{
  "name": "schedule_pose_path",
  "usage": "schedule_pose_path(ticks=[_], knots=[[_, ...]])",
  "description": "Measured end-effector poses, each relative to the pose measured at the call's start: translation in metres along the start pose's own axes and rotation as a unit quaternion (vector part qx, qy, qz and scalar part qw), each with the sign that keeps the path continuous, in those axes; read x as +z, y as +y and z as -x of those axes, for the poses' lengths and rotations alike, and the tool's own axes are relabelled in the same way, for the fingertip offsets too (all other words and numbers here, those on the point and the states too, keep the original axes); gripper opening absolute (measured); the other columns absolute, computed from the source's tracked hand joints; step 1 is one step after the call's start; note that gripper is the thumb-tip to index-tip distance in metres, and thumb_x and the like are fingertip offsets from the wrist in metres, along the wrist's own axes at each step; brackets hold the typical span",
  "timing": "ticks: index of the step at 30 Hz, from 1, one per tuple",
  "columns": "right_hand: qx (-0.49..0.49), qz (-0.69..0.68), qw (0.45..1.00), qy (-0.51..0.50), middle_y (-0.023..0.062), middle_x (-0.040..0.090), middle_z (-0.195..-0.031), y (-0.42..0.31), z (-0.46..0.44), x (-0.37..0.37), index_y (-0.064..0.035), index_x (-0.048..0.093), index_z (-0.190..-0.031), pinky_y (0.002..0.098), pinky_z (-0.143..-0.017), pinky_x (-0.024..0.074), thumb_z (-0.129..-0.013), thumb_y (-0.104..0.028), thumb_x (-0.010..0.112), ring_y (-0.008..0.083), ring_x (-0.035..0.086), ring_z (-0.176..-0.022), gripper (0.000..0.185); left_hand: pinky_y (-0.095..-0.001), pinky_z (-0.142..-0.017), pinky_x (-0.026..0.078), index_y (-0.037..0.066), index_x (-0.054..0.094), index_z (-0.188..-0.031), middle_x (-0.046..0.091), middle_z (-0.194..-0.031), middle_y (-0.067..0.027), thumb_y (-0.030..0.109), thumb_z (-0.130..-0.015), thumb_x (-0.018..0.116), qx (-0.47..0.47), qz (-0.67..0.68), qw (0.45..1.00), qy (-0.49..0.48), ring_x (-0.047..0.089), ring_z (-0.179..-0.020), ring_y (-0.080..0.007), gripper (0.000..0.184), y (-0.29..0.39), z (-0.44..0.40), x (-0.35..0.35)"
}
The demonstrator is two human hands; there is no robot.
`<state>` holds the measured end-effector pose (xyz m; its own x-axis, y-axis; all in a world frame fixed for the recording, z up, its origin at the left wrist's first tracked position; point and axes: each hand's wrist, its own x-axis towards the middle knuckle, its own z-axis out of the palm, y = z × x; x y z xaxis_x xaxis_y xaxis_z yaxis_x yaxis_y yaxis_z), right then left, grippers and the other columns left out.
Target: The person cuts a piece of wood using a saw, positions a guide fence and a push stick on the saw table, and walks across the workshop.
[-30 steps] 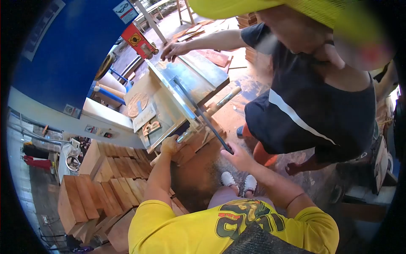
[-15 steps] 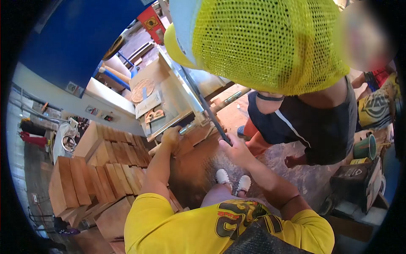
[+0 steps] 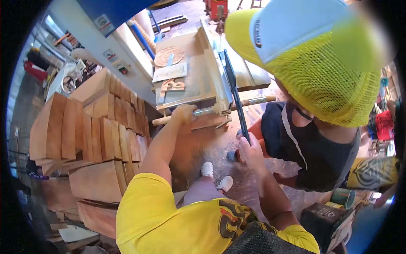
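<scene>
My left hand is closed around a round wooden bar along the front of a work table. A shiny metallic section shows on the bar just right of my fingers. My right hand grips the lower end of a long, thin dark bar, whose exact kind I cannot make out. It slants up and away beside the table's wooden side fence. On the table top lie a round carved wooden disc, a pale flat board and a cut-out wooden piece.
Thick wooden blocks are stacked at my left. A person in a yellow mesh cap stands close on my right. A dark bin stands at lower right. A blue and white machine rises behind the stacks.
My view has shifted, and the table appears higher and further right. The dark bar now stands steeper in my right hand. The person in the cap appears further right, head turned.
</scene>
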<state>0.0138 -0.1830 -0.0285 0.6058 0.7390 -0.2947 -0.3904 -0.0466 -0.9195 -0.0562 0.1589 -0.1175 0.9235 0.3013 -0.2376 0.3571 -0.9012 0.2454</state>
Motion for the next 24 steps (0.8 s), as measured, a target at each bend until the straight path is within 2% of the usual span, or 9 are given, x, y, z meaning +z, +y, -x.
schedule_pose_path(ticks=[3, 6, 8, 13, 22, 24], knots=[[0.0, -0.012, 0.999, -0.031, -0.0046, 0.047, -0.071, -0.004, 0.003, 0.002, -0.0046, 0.051, -0.109, 0.0196, -0.045, 0.0331, -0.097, -0.026, 0.054, 0.0031, 0.042, -0.054, 0.025, -0.0461, -0.085, 0.049, 0.012, 0.065, -0.102, 0.068, -0.098, -0.0164, 0.029, -0.077, 0.064, 0.007, 0.009, 1.0, 0.016, 0.063, -0.096, -0.0354, 0.031, 0.001, 0.004, -0.003], [-0.008, 0.027, 0.999, -0.041, -0.0046, 0.047, -0.072, -0.009, 0.002, 0.007, -0.0039, 0.051, -0.109, 0.0195, -0.046, 0.0332, -0.097, -0.025, 0.054, 0.0031, 0.042, -0.054, 0.025, -0.0462, -0.083, 0.05, 0.012, 0.066, -0.1, 0.068, -0.097, -0.0162, 0.028, -0.078, 0.063, 0.006, 0.005, 1.0, 0.014, 0.064, -0.094, -0.0349, 0.028, 0.001, 0.002, -0.002], [-0.023, 0.1, 0.994, -0.047, -0.0046, 0.047, -0.072, -0.012, -0.001, 0.011, -0.0034, 0.05, -0.11, 0.0196, -0.046, 0.0331, -0.097, -0.023, 0.053, 0.0032, 0.042, -0.054, 0.024, -0.0462, -0.083, 0.051, 0.013, 0.066, -0.1, 0.068, -0.096, -0.0157, 0.027, -0.078, 0.062, -0.01, 0.009, 1.0, 0.027, 0.064, -0.094, -0.034, 0.027, 0.003, 0.005, 0.0], [0.006, 0.065, 0.996, -0.057, -0.0044, 0.047, -0.072, -0.021, -0.008, 0.023, -0.0034, 0.05, -0.11, 0.0197, -0.045, 0.0331, -0.097, -0.023, 0.053, 0.0034, 0.042, -0.053, 0.024, -0.0467, -0.083, 0.051, 0.013, 0.066, -0.101, 0.068, -0.096, -0.0153, 0.029, -0.079, 0.06, -0.002, 0.016, 1.0, 0.011, 0.064, -0.095, -0.0348, 0.028, -0.004, 0.001, 0.003], [0.001, 0.025, 0.998, -0.05, -0.0047, 0.045, -0.068, -0.021, -0.033, 0.037, -0.0041, 0.05, -0.109, 0.0195, -0.044, 0.0317, -0.097, -0.022, 0.053, 0.0037, 0.04, -0.052, 0.022, -0.0458, -0.086, 0.05, 0.01, 0.066, -0.102, 0.068, -0.096, -0.0183, 0.043, -0.081, 0.06, 0.001, 0.041, 0.999, 0.013, 0.065, -0.094, -0.0351, 0.039, 0.01, 0.015, -0.02], [-0.009, 0.027, 0.999, -0.041, -0.0048, 0.046, -0.068, -0.022, -0.036, 0.041, -0.004, 0.05, -0.107, 0.0192, -0.045, 0.0321, -0.097, -0.021, 0.053, 0.0034, 0.041, -0.053, 0.02, -0.045, -0.087, 0.049, 0.01, 0.066, -0.102, 0.068, -0.099, -0.0178, 0.044, -0.082, 0.059, -0.009, 0.026, 0.999, -0.018, 0.065, -0.097, -0.0343, 0.04, 0.01, 0.012, -0.024]])
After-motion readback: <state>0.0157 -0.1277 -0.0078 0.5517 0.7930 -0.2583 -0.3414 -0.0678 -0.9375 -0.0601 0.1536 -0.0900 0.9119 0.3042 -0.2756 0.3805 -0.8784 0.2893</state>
